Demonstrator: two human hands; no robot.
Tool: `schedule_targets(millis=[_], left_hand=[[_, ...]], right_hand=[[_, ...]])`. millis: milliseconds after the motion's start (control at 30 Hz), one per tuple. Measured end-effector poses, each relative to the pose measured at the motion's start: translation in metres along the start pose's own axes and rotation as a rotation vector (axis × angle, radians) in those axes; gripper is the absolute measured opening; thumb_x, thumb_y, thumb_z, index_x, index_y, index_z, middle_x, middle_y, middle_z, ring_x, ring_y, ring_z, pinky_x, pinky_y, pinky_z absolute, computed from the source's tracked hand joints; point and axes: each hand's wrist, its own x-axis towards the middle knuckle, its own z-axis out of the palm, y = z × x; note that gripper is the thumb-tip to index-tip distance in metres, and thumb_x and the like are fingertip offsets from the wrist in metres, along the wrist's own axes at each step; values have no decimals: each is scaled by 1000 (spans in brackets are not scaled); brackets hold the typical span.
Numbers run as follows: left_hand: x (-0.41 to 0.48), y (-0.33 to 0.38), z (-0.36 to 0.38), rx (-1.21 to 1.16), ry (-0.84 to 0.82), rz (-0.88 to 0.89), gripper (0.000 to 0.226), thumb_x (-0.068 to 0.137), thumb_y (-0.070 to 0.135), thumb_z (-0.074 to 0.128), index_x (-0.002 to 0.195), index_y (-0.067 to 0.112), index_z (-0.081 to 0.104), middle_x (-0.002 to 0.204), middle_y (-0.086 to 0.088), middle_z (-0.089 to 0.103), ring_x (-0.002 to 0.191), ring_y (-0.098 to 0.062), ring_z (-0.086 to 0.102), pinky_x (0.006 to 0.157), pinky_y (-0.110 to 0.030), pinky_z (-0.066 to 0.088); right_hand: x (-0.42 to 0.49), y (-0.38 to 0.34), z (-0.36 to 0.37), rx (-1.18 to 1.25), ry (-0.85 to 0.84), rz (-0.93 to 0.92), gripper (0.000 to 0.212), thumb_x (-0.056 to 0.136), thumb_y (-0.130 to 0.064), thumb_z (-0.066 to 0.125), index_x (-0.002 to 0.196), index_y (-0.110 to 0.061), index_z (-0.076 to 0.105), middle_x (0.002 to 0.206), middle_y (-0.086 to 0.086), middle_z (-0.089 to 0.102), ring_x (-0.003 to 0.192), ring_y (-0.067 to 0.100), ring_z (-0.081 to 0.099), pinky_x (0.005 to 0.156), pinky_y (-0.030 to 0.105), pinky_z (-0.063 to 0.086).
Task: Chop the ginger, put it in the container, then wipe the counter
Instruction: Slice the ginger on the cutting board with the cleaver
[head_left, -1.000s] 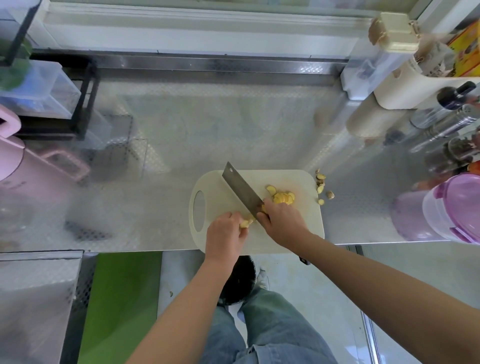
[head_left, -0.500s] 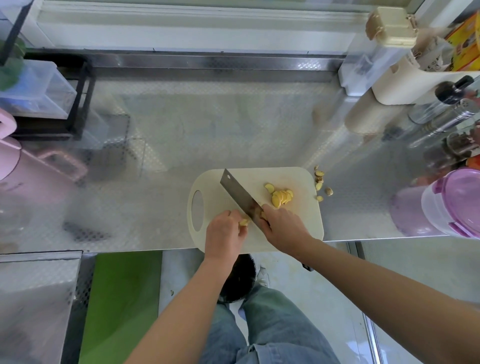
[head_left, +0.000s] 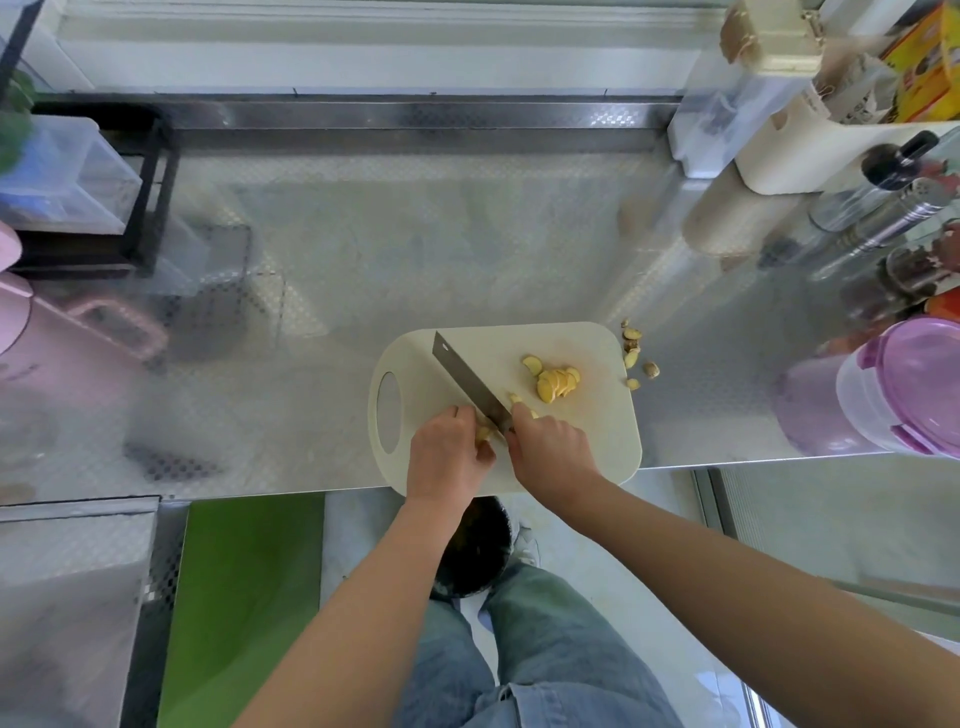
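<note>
Right grip (head_left: 550, 447) is clenched round the knife (head_left: 467, 382) right where the blade meets the handle. The handle itself is buried under the fingers, so I can't see it. The blade points off toward 11 o'clock with its edge down on the board (head_left: 597, 441).

Left grip (head_left: 447, 457) is curled over the ginger (head_left: 484, 435), pinching the stub on the board just at 9 o'clock of the blade. Can't tell if the knuckles actually touch the steel.

On my feed the cut slices (head_left: 557, 384) sit in a small overlapping pile at 1 o'clock from the right grip, still on the board, with a loose bit or two just beside the blade. A few scraps (head_left: 634, 358) lie on the counter (head_left: 415, 234) just off the board's 2 o'clock corner.

The tub (head_left: 898, 395) with a lilac lid sits at 3 o'clock by the counter edge, well apart from the board. There's a pink jug (head_left: 78, 343) way over at 9 o'clock and a black bin (head_left: 472, 551) on the floor at 6 o'clock.
</note>
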Motion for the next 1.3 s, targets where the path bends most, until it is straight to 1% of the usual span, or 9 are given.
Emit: schedule_targets(millis=[167,333,433,533,767,933,1033,1133,1300], left_hand=[[4,6,-6,47,-61,-27,18,77,20,65,90,9,60,90,-7,63,81,-27,59,67,-29,37],[12,8,-12,2,-111,-70,16,73,20,67,83,12,58,87,-5,64,79,-24,58,68,-27,38],[9,5,-11,-28,-85,-70,13,75,17,69,81,12,58,86,-6,64,79,-24,57,67,-28,38],[3,2,-8,-15,-43,-30,12,79,15,70,85,7,62,87,-9,64,79,-26,58,69,-32,42],[3,0,-7,-43,-28,-17,13,73,12,73,81,5,64,79,-10,65,70,-28,60,65,-37,47],[4,0,-3,-38,-14,-1,14,65,7,73,73,4,61,72,-12,63,63,-30,58,57,-34,42],[8,2,-6,-30,-52,-5,16,67,12,72,77,6,60,77,-12,64,69,-32,59,61,-35,40],[13,3,-8,-23,-101,-29,20,70,21,71,84,9,62,85,-8,66,76,-27,61,68,-31,42],[20,5,-13,-47,-168,-75,20,70,25,72,82,15,60,85,0,68,80,-21,62,68,-23,39]], right_hand=[[-2,1,1,3,18,-4,19,100,-19,36,116,-11,42,90,10,62,81,33,60,60,33,34],[-1,0,0,17,18,2,18,99,-19,37,114,-11,44,87,9,59,80,32,60,60,33,34],[1,3,-5,147,-4,34,12,99,-24,40,99,-13,43,79,4,47,75,27,50,63,34,35],[3,14,-13,235,-1,15,18,97,-26,42,84,-15,36,66,-2,38,70,27,44,60,32,32],[0,16,-7,120,-6,-50,23,99,-30,37,102,-9,45,77,7,45,68,28,44,59,34,33],[1,15,0,101,-20,-48,22,100,-27,37,108,-8,44,77,7,45,68,28,46,59,34,33],[3,8,-2,15,-41,-56,22,99,-20,36,117,-8,41,85,11,56,78,33,58,60,34,35],[3,3,-5,-59,-61,-55,29,99,-15,37,127,-8,38,98,13,62,86,34,61,61,33,34],[2,2,-4,-59,-56,-29,27,99,-15,37,126,-10,39,96,11,62,84,32,61,61,34,35]])
